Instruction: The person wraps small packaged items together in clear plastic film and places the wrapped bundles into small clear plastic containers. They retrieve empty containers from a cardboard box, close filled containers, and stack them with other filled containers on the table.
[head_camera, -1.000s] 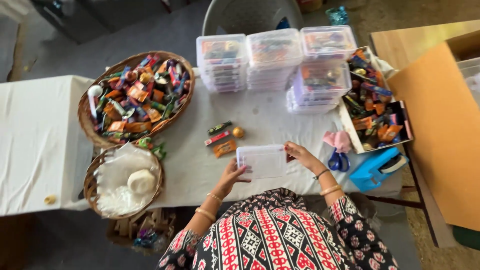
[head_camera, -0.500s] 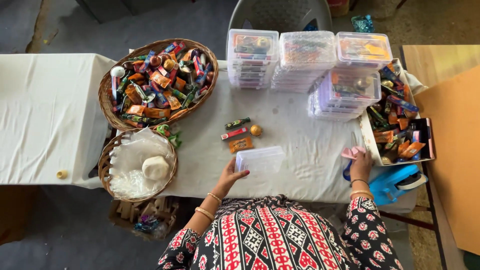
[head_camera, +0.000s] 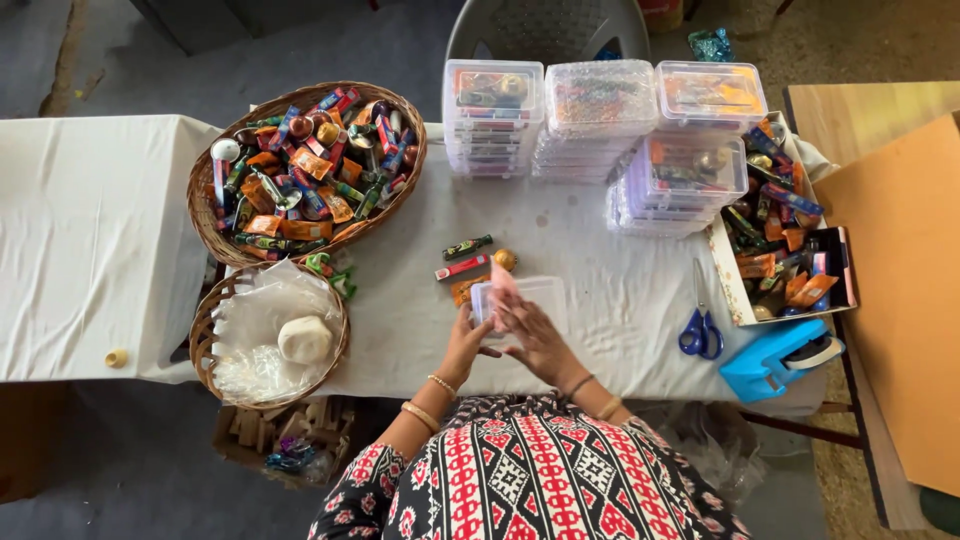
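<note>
Left hand (head_camera: 462, 345) clamped on near-left edge of small clear plastic box (head_camera: 530, 297), steadying it flat on white-clothed worktop (head_camera: 590, 280). Right hand (head_camera: 535, 335) over box mouth, fingers pinched together on a pink wrapped sweet (head_camera: 503, 285) held upright just above or inside the box; exact contact hard to tell. Best done by keeping the left grip firm so the light box cannot slide, lowering the sweet flat into a corner, releasing only once it rests on the bottom.

Just beyond the box: three loose items touching nothing else, a dark green wrapped bar (head_camera: 467, 246), a red wrapped stick (head_camera: 462, 267), a gold round sweet (head_camera: 505, 259); an orange wrapper partly hidden beside the left thumb. Within easy reach, no need to lean.

Farther out: wicker basket (head_camera: 212, 215) heaped with mixed sweets at left, smaller basket (head_camera: 200, 345) with plastic bags below it, stacks of filled clear boxes (head_camera: 495, 120) at the back, blue scissors (head_camera: 700, 330), blue tape dispenser (head_camera: 775, 360), cardboard tray (head_camera: 730, 285) of sweets at right.
</note>
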